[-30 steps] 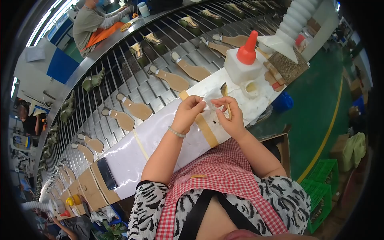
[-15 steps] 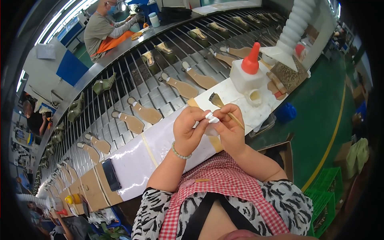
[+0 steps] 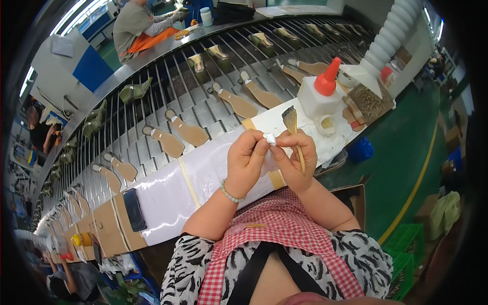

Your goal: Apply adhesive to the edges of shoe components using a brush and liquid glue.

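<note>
Fingertips of both hands meet around a small white piece (image 3: 270, 138), too small to name, above the white-covered work board. My left hand (image 3: 243, 165), with a beaded bracelet at the wrist, pinches it between thumb and index finger. Opposite, my right hand (image 3: 296, 161) holds the other side of the piece. A flat brush (image 3: 290, 121) with a wooden handle is also tucked in the right fingers, dark bristles pointing up and away. Beyond the hands, tan shoe insoles (image 3: 236, 103) with pale heel patches lie on the metal slat conveyor (image 3: 203, 127).
A white bottle (image 3: 316, 99) with a red nozzle and an open pot (image 3: 325, 124) stand to the right. A white hose (image 3: 391, 43) hangs above them. On the left lies a phone (image 3: 134, 209). Green shoe uppers (image 3: 134, 91) sit across the conveyor. A co-worker (image 3: 134, 30) sits behind.
The brush in my right hand has swung more upright. The white piece now looks more compact between the fingertips. The view has shifted slightly.
</note>
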